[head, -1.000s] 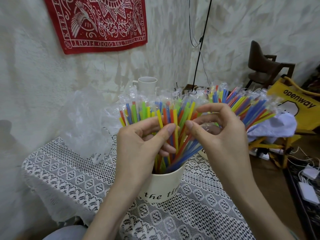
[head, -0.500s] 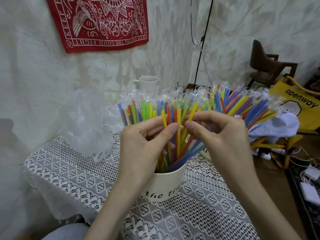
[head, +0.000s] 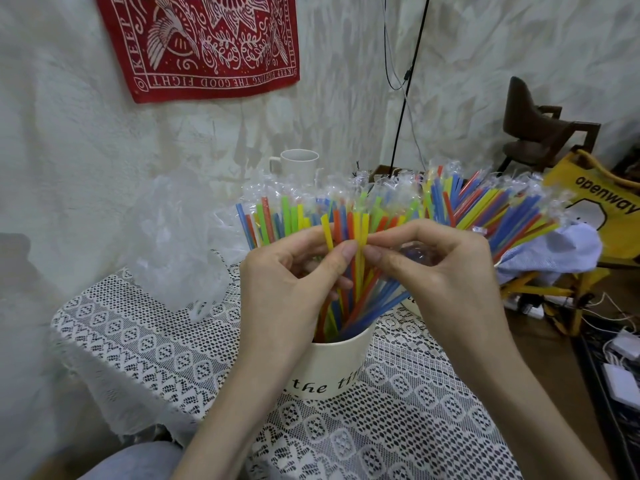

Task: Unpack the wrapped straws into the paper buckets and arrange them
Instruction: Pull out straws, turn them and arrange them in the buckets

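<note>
We see soft, even indoor light, with faint shadows on the wall (head: 104,161) at left; wide-angle bending curves the frame edges, and the lower corners look slightly blurred

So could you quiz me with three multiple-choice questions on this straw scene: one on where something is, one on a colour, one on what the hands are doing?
1. Where does the white mug stand?
A. behind the straws, by the wall
B. on the chair
C. inside the bucket

2. The wall cloth is:
A. blue
B. red
C. green

3. The left hand and right hand are:
A. flat on the table
B. pinching straws above the paper bucket
C. lifting the mug

Answers: 1 A, it shows behind the straw tops; 2 B, red with white print; 3 B, fingertips meet on the straws.
</note>
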